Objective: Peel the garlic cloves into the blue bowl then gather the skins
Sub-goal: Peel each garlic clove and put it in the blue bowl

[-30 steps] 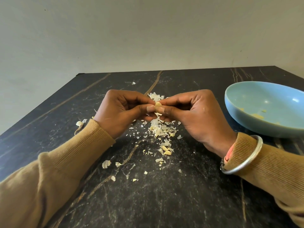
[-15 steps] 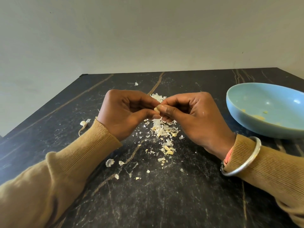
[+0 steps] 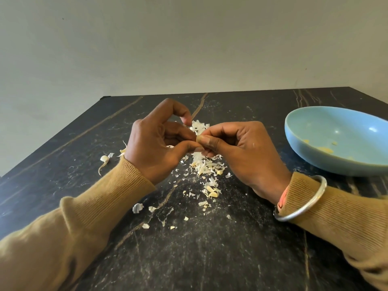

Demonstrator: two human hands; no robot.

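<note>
A small pale garlic clove (image 3: 198,139) is being pinched between the curled fingertips of the left hand (image 3: 155,143) and the right hand (image 3: 239,150), above the heap of papery white skins (image 3: 206,166), probably so that peelings are being dropped in one place on the black veined table (image 3: 189,259). A few yellowish peeled pieces (image 3: 324,150) are being held in the shallow light-blue bowl (image 3: 298,143) nearby.

Skins (image 3: 206,165) beneath the grip are white and cream on a black, brown-veined table (image 3: 210,259). Right of the grip the bowl (image 3: 327,131) is light blue.
</note>
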